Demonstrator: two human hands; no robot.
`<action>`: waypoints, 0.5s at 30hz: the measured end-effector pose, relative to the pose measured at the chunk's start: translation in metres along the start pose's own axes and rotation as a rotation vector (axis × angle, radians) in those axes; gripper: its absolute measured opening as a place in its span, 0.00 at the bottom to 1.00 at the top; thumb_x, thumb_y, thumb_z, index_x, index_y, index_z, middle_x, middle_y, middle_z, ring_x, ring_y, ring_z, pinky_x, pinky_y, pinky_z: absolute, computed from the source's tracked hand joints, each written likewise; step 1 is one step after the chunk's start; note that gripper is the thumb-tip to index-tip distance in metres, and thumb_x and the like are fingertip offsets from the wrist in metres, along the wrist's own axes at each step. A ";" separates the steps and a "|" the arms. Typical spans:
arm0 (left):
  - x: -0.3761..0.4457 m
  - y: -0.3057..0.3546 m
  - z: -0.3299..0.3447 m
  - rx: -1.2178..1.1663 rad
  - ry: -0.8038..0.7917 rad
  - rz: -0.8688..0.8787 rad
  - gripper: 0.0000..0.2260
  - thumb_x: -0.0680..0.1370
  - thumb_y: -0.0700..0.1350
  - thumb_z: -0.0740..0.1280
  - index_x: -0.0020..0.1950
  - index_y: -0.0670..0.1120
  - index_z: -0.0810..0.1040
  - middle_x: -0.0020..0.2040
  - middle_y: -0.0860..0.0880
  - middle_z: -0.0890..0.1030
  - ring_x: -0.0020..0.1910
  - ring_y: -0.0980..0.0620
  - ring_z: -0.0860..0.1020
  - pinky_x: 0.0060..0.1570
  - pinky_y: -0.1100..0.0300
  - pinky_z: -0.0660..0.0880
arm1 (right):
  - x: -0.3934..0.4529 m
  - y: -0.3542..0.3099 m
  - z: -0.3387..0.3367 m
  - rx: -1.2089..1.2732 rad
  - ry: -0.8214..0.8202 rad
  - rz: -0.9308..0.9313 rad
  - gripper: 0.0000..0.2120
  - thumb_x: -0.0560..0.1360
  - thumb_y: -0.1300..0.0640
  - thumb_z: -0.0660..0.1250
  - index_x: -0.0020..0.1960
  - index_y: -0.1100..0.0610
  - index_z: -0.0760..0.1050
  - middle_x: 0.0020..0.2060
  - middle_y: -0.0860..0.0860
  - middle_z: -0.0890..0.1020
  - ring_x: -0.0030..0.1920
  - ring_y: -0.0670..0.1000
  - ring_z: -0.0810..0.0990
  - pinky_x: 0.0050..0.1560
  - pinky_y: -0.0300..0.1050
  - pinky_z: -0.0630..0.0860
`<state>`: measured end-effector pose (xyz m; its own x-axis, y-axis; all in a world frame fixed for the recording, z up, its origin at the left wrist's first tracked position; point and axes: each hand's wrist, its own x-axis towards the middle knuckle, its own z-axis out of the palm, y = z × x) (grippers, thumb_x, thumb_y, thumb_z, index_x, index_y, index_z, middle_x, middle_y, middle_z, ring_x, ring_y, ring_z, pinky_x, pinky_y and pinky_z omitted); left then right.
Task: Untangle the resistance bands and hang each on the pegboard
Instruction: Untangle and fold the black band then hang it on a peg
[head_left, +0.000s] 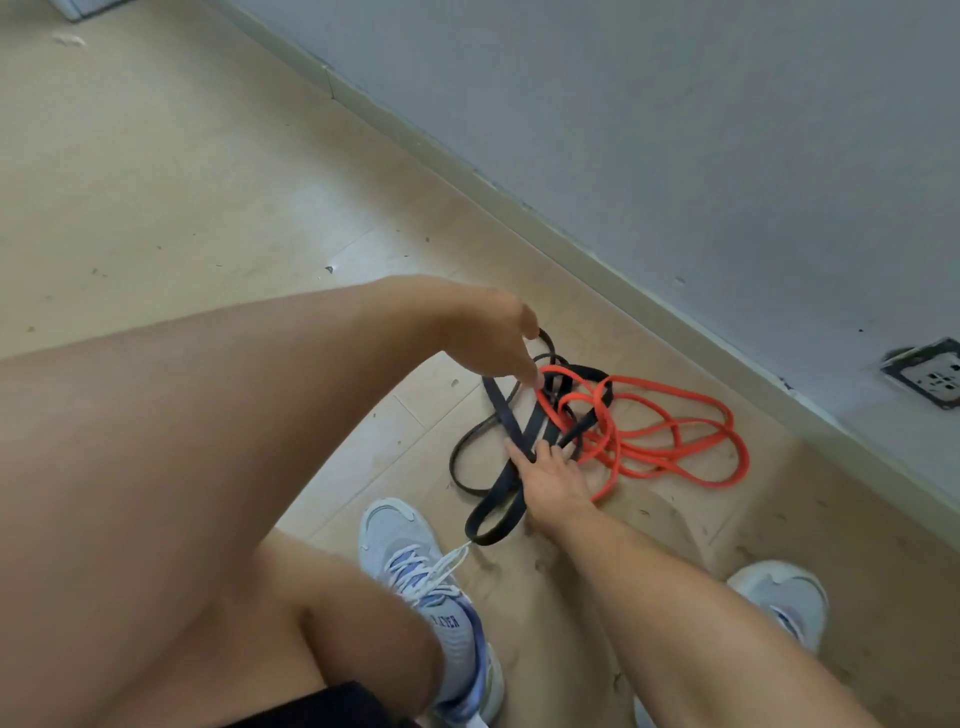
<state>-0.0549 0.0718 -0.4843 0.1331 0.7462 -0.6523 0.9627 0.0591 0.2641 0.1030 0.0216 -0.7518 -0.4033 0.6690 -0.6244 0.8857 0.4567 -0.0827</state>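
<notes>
Right hand (550, 478): fingers spread down into the knot, reaching between black strands. Whether any finger is hooked round a strand cannot be told; the fingertips are buried among the bands.

Left hand (493, 338): raised above the heap, fingers pointing down, tips pinching a black strand where it meets an orange one. The strand runs taut from that pinch down to the floor, so it reads as a lift, not a mere touch.

Black band (501, 415): wide flat loop, partly lifted, its lower end lying on the floor just beside the left shoe (415, 571), near the lace. A thinner black loop (460, 457) lies outward from the knot on the shoe side.

Orange band (675, 441): several coils on the floor, on the far side of the knot from the left shoe, toward the baseboard (571, 234). Its near coils cross over and under the black strands where the hands work.

Wall socket (930, 371) further along the wall, well apart from the shoe. Right shoe (779, 597) on the other side of the right forearm.

Progress, as judged: early. Bands are interlaced, none separated. No pegboard in view, nothing hung. Left to do: free each band, then carry and hang all of them.
</notes>
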 end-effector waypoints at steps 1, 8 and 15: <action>0.001 0.002 0.000 0.003 -0.003 0.006 0.31 0.80 0.59 0.67 0.80 0.50 0.64 0.77 0.49 0.70 0.74 0.46 0.69 0.71 0.51 0.66 | 0.000 -0.002 0.005 -0.034 0.043 -0.009 0.38 0.78 0.60 0.67 0.82 0.47 0.54 0.71 0.58 0.66 0.71 0.60 0.66 0.70 0.55 0.68; 0.010 0.010 -0.004 0.012 -0.006 0.014 0.31 0.80 0.59 0.68 0.79 0.50 0.65 0.76 0.50 0.71 0.73 0.46 0.70 0.68 0.54 0.67 | 0.004 0.003 -0.002 0.183 0.059 0.010 0.16 0.81 0.57 0.63 0.68 0.49 0.72 0.64 0.55 0.71 0.66 0.59 0.71 0.65 0.55 0.72; 0.004 0.026 -0.012 0.003 0.053 0.079 0.29 0.77 0.59 0.70 0.76 0.52 0.69 0.70 0.50 0.77 0.67 0.46 0.75 0.67 0.53 0.71 | -0.018 0.037 -0.098 0.586 0.323 0.043 0.10 0.80 0.44 0.64 0.59 0.47 0.76 0.50 0.49 0.84 0.51 0.57 0.82 0.48 0.51 0.76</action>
<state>-0.0323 0.0841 -0.4715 0.1956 0.7827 -0.5909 0.9506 -0.0032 0.3105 0.1204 0.0840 -0.6672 -0.3321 0.8631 -0.3804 0.8442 0.0921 -0.5281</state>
